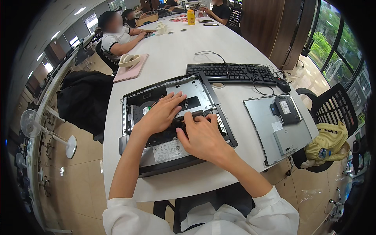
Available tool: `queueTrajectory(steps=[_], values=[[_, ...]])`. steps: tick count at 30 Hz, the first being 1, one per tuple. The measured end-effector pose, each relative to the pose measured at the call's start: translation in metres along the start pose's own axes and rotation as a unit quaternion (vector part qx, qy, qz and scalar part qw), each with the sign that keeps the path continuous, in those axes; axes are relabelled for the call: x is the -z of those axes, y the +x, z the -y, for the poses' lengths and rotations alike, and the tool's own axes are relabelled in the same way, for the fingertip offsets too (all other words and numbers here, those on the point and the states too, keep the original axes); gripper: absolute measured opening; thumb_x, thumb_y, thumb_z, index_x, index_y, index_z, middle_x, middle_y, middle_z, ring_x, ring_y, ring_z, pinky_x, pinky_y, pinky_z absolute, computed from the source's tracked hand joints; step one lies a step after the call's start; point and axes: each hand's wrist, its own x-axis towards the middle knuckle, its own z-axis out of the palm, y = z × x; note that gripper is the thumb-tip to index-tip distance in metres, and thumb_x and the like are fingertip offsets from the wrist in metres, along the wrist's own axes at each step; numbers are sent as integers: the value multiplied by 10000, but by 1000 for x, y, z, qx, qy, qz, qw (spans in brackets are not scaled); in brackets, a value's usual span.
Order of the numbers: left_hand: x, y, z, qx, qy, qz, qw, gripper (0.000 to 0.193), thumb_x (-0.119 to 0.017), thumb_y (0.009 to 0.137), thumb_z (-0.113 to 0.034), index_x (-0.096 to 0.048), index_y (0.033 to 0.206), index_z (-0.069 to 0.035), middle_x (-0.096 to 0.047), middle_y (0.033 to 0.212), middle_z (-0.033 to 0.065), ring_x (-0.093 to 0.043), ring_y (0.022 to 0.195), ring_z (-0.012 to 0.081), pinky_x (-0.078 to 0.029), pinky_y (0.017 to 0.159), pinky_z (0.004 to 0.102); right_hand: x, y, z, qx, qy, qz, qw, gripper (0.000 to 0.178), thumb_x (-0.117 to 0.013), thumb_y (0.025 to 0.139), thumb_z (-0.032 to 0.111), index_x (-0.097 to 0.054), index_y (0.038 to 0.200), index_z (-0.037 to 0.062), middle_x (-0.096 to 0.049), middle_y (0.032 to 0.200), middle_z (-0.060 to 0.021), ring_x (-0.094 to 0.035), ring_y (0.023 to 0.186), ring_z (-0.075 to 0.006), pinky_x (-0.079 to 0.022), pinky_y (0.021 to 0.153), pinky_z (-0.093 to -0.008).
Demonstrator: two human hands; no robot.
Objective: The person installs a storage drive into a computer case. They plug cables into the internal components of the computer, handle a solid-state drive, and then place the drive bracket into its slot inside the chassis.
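Note:
An opened desktop computer case (172,161) lies flat before me, its black and metal inside showing. A round fan (137,113) sits in its left part, and a metal plate (196,94) covers the upper right of the interior. My left hand (162,111) rests on the inside of the case with its fingers stretched out flat. Beside it, my right hand (204,137) reaches into the right part of the case. Its fingers are bent around or against a dark part near some thin wires; the hand hides what they grip.
Right of the case lie a metal cover panel (258,117), a black drive caddy (288,109) and a flat metal box (290,140). Behind are a keyboard (235,73), a mouse (282,84) and cables. Headphones (128,60) rest on a pink tablet-like item (135,70). People sit farther back.

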Motion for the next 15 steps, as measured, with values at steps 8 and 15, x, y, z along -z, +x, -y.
queueTrajectory(steps=[8,15], values=[[1,3,-1,25,-8,17,1000,481,-461,1038,-306,-431,1481,-120,-369,1561,117,-249,1475,352,-212,1196,498,-9,0,3,18,-36,-54,998,342,-533,931,242,-502,1074,-67,-660,715,-189,-651,827,-351,-356,988,-530],[1,3,2,18,-7,18,1000,490,-474,1031,-310,-428,1486,-133,-369,1562,111,-254,1475,344,-208,1196,508,-4,0,9,-26,-55,9,998,357,-537,922,267,-535,1077,-54,-692,846,-189,-638,916,-328,-344,964,-492]])
